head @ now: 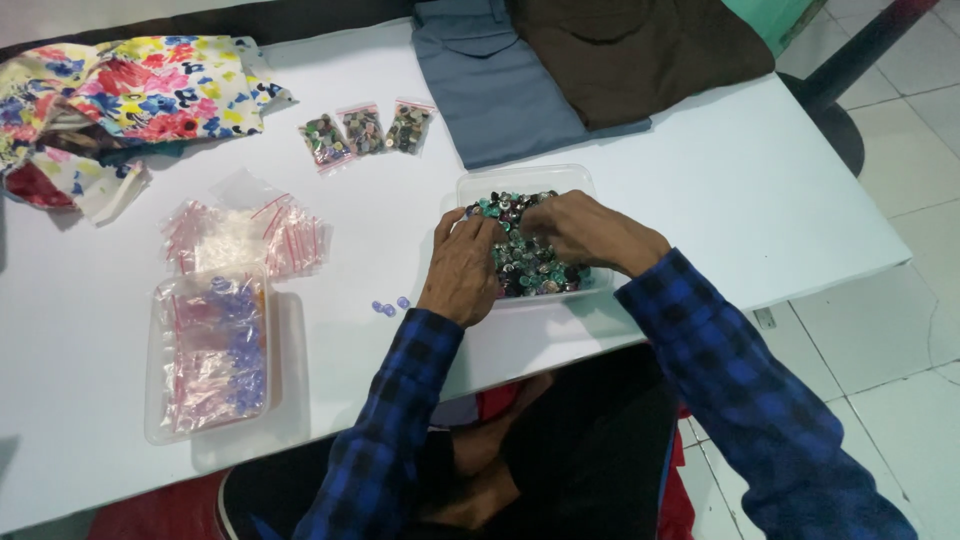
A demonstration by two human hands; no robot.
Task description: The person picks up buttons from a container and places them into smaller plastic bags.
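A clear plastic tray (470,190) stands on the white table (760,190), a little right of the middle and near the front edge. It is full of small buttons (535,262), dark, green and silver mixed together. Both hands are inside this tray.

The buttons look hard, light and smooth. I judge that one button slips easily between the fingertips and that the heap shifts when it is pushed. A pinch at the rim of one button with thumb and forefinger seems the best hold; a handful is possible too, but some may fall. The tray itself looks thin and light, so it may slide on the smooth table.

The left hand (462,272) lies palm down on the left side of the heap, fingers bent and resting on the buttons. The right hand (580,228) lies over the far right part, its fingers curled close and dipping into the heap. Whether either hand pinches a button, I cannot tell, because the fingertips are hidden.

Just left of the left hand, two small blue beads (388,306) lie on the table. Further left is another tray (290,380) with small bags, and far behind are three filled bags (366,130).
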